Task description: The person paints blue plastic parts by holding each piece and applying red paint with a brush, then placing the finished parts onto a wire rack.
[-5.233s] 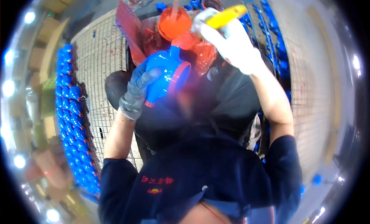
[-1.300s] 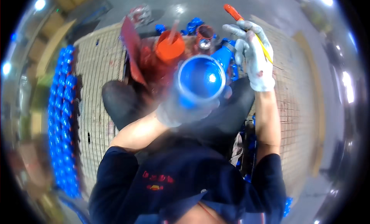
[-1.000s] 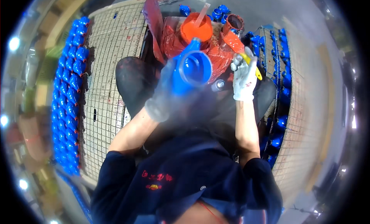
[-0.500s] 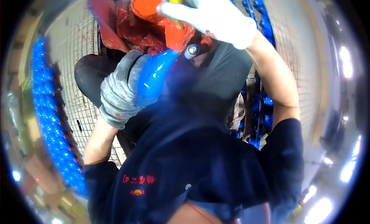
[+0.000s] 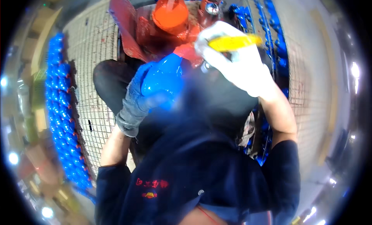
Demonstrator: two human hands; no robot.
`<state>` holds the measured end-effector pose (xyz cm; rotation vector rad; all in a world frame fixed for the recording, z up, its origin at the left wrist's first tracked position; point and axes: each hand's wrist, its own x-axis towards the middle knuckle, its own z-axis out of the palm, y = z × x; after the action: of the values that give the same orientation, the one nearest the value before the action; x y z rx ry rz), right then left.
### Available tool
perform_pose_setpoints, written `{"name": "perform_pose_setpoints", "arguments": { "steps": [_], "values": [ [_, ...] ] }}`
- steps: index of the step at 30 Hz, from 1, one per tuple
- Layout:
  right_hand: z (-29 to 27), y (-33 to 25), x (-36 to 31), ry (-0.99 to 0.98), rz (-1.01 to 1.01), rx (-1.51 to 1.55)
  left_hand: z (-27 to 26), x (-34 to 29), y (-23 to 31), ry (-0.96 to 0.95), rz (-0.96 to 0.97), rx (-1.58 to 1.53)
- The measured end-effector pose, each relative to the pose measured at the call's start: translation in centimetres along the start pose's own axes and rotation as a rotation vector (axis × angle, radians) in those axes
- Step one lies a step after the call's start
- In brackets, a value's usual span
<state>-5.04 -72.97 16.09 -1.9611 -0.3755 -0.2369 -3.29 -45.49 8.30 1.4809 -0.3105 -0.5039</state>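
Note:
My left hand (image 5: 139, 95), in a grey knitted glove, is wrapped round a glossy blue rounded piece (image 5: 164, 75) that tapers toward its far end. My right hand (image 5: 232, 60), in a white glove, grips a paintbrush (image 5: 236, 42) with a yellow handle lying slanted across the fingers. Its red-coated end is beside the tapered tip of the blue piece; whether they touch, I cannot tell. Just beyond both hands stands a pot of orange-red paint (image 5: 172, 27), with a stick or handle rising from it.
Red-smeared sheeting (image 5: 126, 29) surrounds the pot. A paint-stained can (image 5: 212, 8) stands to its right. Rows of shiny blue pieces (image 5: 64, 120) with red ends line the left side on a wire mesh (image 5: 87, 97). More blue pieces (image 5: 279, 43) hang along racks at right.
My right hand has come down and nearer, and the brush has swung from upright to sideways. The blue piece has been turned in my left hand. The view has shifted, showing more beyond the pot.

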Motion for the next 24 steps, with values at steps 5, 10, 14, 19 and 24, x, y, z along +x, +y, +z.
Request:
{"name": "perform_pose_setpoints", "arguments": {
  "steps": [5, 10, 14, 19, 24],
  "values": [
    [-0.1, 3.7, -0.7, 0.103, -0.260, 0.131, 1.0, -0.9, -0.4, 0.015, -0.237, -0.826],
    [2.5, 8.1, -0.8, 0.215, -0.289, 0.485, 3.8, 1.5, -0.9, -0.677, -0.381, -1.868],
    [7.3, 11.5, -0.2, 0.314, -0.082, 0.871, 6.8, 2.8, -0.3, -0.929, -0.344, -2.009],
    [5.8, 14.3, 0.7, 0.517, -0.057, 0.846, 5.6, 5.0, -1.2, -1.003, -0.149, -2.040],
    [0.1, 15.0, 3.1, 0.418, 0.079, 0.146, -2.0, 6.1, 0.7, -0.551, -0.016, -1.640]
  ]
}}
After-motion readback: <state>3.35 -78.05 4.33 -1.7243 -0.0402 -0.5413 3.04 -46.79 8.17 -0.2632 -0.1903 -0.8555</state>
